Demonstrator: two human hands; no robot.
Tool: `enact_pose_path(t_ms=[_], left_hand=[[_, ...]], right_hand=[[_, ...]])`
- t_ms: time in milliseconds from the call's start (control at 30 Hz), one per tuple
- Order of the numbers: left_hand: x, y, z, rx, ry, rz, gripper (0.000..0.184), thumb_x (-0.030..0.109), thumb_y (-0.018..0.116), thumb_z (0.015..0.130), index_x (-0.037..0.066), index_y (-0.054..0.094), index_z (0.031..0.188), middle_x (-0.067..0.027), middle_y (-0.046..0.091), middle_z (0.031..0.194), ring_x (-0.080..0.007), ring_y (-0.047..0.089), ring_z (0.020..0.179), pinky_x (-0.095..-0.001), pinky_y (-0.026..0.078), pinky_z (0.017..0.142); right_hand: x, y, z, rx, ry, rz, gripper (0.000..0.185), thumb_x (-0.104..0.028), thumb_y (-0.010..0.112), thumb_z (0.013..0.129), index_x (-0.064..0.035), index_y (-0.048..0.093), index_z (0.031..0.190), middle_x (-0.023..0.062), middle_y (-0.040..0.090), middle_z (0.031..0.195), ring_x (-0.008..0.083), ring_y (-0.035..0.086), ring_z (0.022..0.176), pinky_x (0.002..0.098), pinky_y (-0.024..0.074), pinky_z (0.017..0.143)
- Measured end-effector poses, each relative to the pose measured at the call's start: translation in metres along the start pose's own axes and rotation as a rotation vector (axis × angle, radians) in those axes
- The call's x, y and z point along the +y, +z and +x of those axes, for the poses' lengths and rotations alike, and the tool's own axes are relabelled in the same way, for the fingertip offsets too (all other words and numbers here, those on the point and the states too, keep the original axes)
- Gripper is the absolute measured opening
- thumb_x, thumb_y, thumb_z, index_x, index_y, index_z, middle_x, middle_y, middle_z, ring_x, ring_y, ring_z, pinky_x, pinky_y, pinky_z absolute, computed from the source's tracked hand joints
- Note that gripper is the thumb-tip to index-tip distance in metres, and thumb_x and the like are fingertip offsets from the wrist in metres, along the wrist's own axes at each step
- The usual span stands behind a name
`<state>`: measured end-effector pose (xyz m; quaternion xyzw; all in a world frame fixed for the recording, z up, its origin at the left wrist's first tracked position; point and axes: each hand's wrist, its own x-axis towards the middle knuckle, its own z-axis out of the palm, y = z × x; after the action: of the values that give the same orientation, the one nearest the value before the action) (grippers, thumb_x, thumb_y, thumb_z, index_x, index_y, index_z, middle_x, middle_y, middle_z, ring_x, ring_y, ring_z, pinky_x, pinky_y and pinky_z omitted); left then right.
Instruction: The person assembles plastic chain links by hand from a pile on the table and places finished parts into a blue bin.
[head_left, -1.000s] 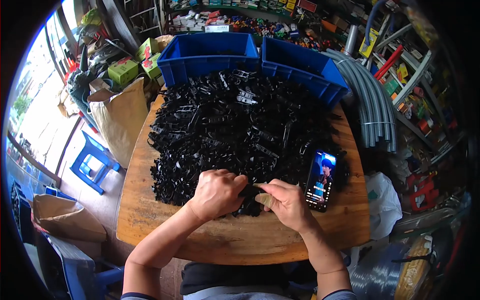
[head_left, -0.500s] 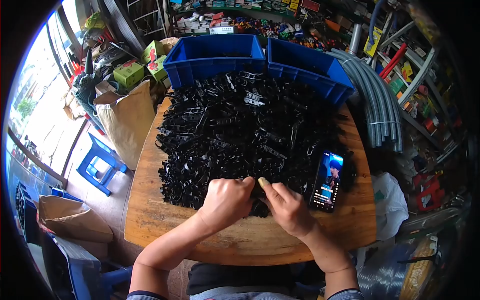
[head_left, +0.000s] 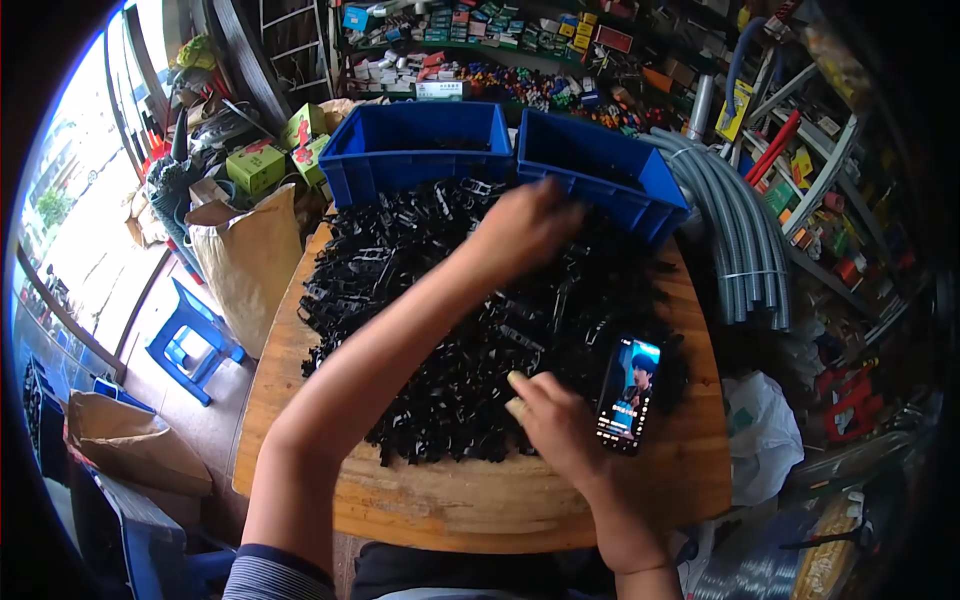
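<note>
A broad heap of small black plastic clips or brackets (head_left: 430,330) covers much of the wooden table. My left hand (head_left: 530,225) is stretched across the heap toward the front of the right blue bin (head_left: 600,185). Motion blurs its fingers, so whether it holds a piece is not clear. Low at the heap's near edge is my right hand (head_left: 560,425), its thumb and fingertips apart with yellowish coverings on the tips. No piece shows between them. Just right of that hand, a phone (head_left: 628,395) playing a video leans on the black pieces.
Behind the heap, a left blue bin (head_left: 415,160) stands beside the right one. The wooden table (head_left: 460,510) has a rounded near edge. Paper sacks (head_left: 245,260) and a blue stool (head_left: 195,340) are on the left, coiled grey conduit (head_left: 735,240) on the right.
My left hand has left my right hand and swung forward over the heap toward the right bin. The right hand's fingers have spread apart. The whole view has shifted slightly.
</note>
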<state>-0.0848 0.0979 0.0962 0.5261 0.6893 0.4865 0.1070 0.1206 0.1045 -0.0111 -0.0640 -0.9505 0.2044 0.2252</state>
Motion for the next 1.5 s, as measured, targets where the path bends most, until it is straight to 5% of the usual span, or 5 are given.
enact_pose_path(t_ms=[267, 500, 800, 1167, 1500], left_hand=[[-0.013, 0.018, 0.053, -0.252, 0.019, 0.931, 0.053, 0.032, 0.064, 0.069, 0.002, 0.057, 0.113, -0.0197, 0.066, 0.084, -0.0321, 0.067, 0.084, -0.0397, 0.054, 0.076], [-0.032, 0.018, -0.095, 0.131, 0.330, 0.829, 0.038, 0.015, 0.070, 0.073, 0.006, 0.060, 0.109, -0.0140, 0.060, 0.109, -0.0276, 0.062, 0.095, -0.0403, 0.051, 0.077], [0.104, -0.056, -0.197, 0.188, 0.462, -0.516, 0.020, 0.013, 0.072, 0.079, -0.004, 0.062, 0.080, -0.0177, 0.066, 0.074, -0.0262, 0.064, 0.062, -0.0319, 0.053, 0.056], [0.096, -0.058, -0.216, 0.308, 0.629, -0.510, 0.055, 0.012, 0.067, 0.084, -0.005, 0.032, 0.123, -0.0204, 0.058, 0.096, -0.0247, 0.062, 0.059, -0.0258, 0.052, 0.045], [0.112, -0.088, -0.223, 0.179, 0.429, 0.095, 0.046, 0.009, 0.072, 0.079, -0.006, 0.053, 0.118, -0.0194, 0.061, 0.087, -0.0162, 0.062, 0.059, -0.0223, 0.050, 0.049]], right_hand=[[0.008, -0.003, -0.001, 0.043, -0.107, -0.014, 0.032, -0.007, 0.072, 0.074, -0.0020, 0.064, 0.105, 0.0077, 0.057, 0.083, 0.0245, 0.061, 0.073, 0.0345, 0.0517, 0.064], [-0.009, -0.024, 0.008, 0.159, -0.108, 0.245, 0.023, -0.003, 0.070, 0.076, -0.0013, 0.066, 0.099, 0.0091, 0.060, 0.080, 0.0252, 0.061, 0.070, 0.0329, 0.0506, 0.061], [-0.027, -0.028, 0.006, 0.121, -0.178, 0.507, 0.018, -0.002, 0.071, 0.079, -0.0004, 0.066, 0.096, 0.0080, 0.061, 0.074, 0.0134, 0.056, 0.058, 0.0244, 0.0438, 0.051], [-0.017, -0.014, 0.003, 0.035, -0.170, 0.324, 0.018, -0.004, 0.071, 0.078, 0.0007, 0.066, 0.094, 0.0097, 0.062, 0.075, 0.0206, 0.061, 0.063, 0.0295, 0.0498, 0.054], [-0.018, -0.005, 0.004, 0.027, -0.204, 0.203, 0.021, -0.003, 0.073, 0.073, 0.0003, 0.066, 0.093, 0.0082, 0.060, 0.071, 0.0211, 0.060, 0.064, 0.0302, 0.0507, 0.056]])
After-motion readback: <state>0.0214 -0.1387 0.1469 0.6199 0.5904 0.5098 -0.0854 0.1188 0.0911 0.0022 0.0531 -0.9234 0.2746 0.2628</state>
